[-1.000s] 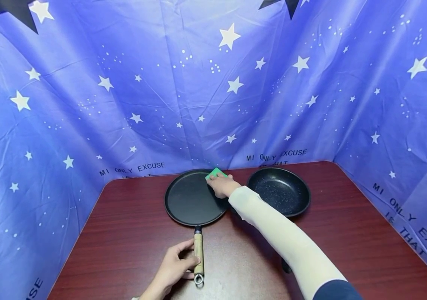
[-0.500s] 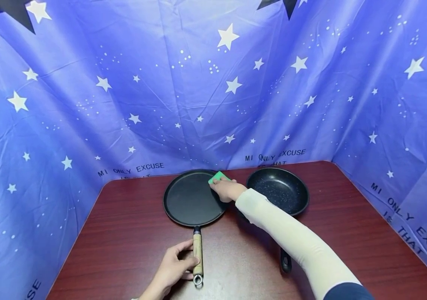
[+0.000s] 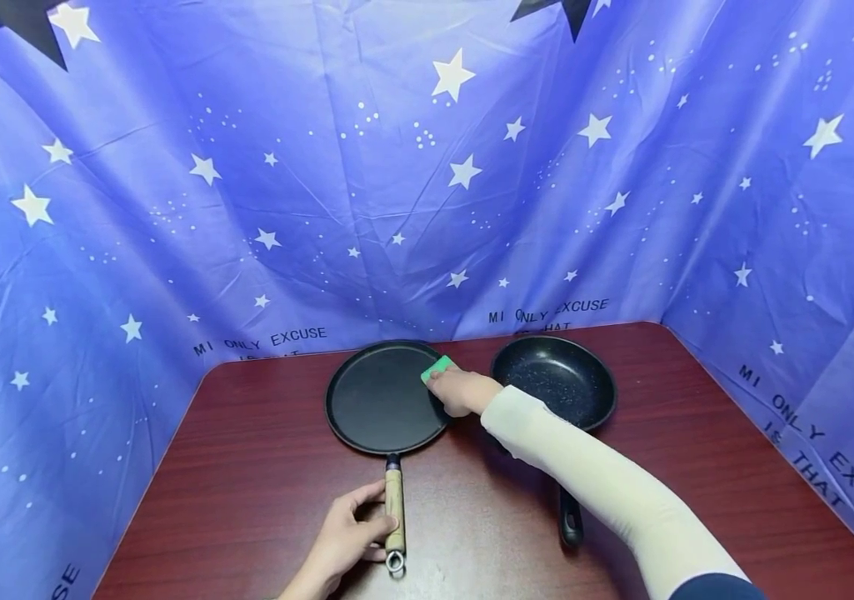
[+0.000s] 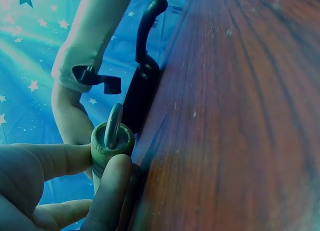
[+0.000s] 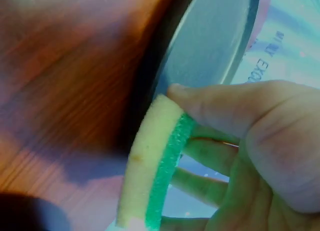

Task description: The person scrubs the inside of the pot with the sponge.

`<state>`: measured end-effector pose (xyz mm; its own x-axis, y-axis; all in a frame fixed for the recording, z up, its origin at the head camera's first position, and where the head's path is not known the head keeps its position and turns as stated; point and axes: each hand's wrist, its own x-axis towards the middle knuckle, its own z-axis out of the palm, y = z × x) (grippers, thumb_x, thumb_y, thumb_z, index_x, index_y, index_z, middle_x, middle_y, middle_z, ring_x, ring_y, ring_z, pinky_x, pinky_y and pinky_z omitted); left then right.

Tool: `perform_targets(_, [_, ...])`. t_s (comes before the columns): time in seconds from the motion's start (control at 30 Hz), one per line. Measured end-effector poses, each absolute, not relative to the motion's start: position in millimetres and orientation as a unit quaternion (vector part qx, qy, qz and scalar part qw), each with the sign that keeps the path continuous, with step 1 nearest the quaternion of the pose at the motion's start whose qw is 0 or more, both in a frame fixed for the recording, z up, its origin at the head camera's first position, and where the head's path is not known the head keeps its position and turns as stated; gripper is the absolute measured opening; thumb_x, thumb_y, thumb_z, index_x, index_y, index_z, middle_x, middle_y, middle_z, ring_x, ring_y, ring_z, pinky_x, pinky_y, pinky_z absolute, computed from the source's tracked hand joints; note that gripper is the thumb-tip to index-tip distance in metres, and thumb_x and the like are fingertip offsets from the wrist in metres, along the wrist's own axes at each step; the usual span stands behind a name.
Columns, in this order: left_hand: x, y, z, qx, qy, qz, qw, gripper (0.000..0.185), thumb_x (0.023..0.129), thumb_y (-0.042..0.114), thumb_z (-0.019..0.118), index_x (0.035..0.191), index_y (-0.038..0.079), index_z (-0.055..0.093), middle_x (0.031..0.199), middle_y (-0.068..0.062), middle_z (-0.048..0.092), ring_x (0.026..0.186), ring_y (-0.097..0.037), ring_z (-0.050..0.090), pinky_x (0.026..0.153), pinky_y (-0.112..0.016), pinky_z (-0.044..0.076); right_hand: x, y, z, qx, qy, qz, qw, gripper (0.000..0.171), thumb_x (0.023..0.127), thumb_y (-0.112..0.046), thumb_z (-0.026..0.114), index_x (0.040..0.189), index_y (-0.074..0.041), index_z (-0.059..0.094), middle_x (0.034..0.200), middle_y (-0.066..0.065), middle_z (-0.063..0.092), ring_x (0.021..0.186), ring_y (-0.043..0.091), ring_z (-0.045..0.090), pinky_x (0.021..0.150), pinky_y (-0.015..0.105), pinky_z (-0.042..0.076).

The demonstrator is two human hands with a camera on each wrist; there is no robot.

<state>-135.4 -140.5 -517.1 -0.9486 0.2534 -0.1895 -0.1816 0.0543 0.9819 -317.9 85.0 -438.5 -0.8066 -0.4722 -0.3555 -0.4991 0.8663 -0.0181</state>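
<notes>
A flat black griddle pan (image 3: 385, 398) is laid on the dark red wooden table (image 3: 247, 483), left of the table's middle. Its long axis runs from the far round plate to the near end of its wooden handle (image 3: 395, 508), so the handle points toward the person, ending in a metal hanging ring (image 4: 113, 125). The handle's near end is grasped by the left hand (image 3: 347, 533), with thumb and fingers curled round it. A green-and-yellow sponge (image 3: 437, 367) is pinched by the right hand (image 3: 464, 390) at the pan's far right rim; in the right wrist view the sponge (image 5: 155, 166) is seen bent on edge, yellow side outward, held between thumb and fingers against the pan's rim.

Most of the sponge is covered by the right hand in the head view, and whether its green face lies flat on the pan cannot be told. The left forearm is cut off by the lower edge.

Just beside the griddle pan, to the right, a speckled black frying pan (image 3: 554, 383) is set, its dark handle (image 3: 568, 525) also pointing toward the person; the white-sleeved right forearm (image 3: 591, 483) crosses over it and hides the handle's upper part. A blue star-printed cloth (image 3: 427, 167) is hung round the back and sides of the table.
</notes>
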Motion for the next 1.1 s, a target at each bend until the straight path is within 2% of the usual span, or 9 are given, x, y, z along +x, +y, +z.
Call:
perform_targets(0.2, [-135, -141, -517, 0.027, 0.706, 0.689, 0.16, 0.069, 0.089, -0.001, 0.073, 0.151, -0.014, 0.045, 0.126, -0.017, 0.064, 0.074, -0.021, 0.071, 0.056, -0.033, 0.065, -304, 84, -440, -0.269, 0.945, 0.046, 0.179, 0.059, 0.106, -0.009, 0.059, 0.162, -0.007, 0.041, 0.168, 0.01, 0.037, 0.156, 0.03, 0.031, 0.123, 0.039, 0.041])
perform_targets(0.7, [-136, -140, -516, 0.029, 0.706, 0.689, 0.159, 0.069, 0.088, 0.0, 0.073, 0.149, -0.016, 0.044, 0.124, -0.018, 0.064, 0.074, -0.021, 0.071, 0.058, -0.035, 0.066, -270, 80, -435, -0.341, 0.923, 0.03, 0.174, 0.058, 0.101, -0.008, 0.065, 0.156, -0.002, 0.048, 0.161, 0.013, 0.047, 0.149, 0.033, 0.042, 0.123, 0.038, 0.041])
perform_targets(0.9, [-136, -141, -516, 0.028, 0.706, 0.689, 0.162, 0.071, 0.089, 0.0, 0.073, 0.151, -0.014, 0.043, 0.126, -0.018, 0.063, 0.075, -0.022, 0.071, 0.058, -0.035, 0.066, -265, 77, -434, -0.347, 0.917, -0.002, 0.198, 0.063, 0.099, -0.011, 0.068, 0.158, -0.002, 0.045, 0.159, 0.01, 0.05, 0.152, 0.03, 0.038, 0.125, 0.035, 0.036])
perform_targets(1.1, [-136, -141, -517, 0.031, 0.706, 0.689, 0.161, 0.07, 0.089, -0.001, 0.073, 0.151, -0.014, 0.044, 0.126, -0.019, 0.063, 0.074, -0.022, 0.072, 0.057, -0.035, 0.066, -259, 72, -431, -0.37, 0.907, -0.002, 0.202, 0.06, 0.097, -0.012, 0.071, 0.153, -0.005, 0.054, 0.158, 0.005, 0.052, 0.148, 0.026, 0.044, 0.121, 0.03, 0.04])
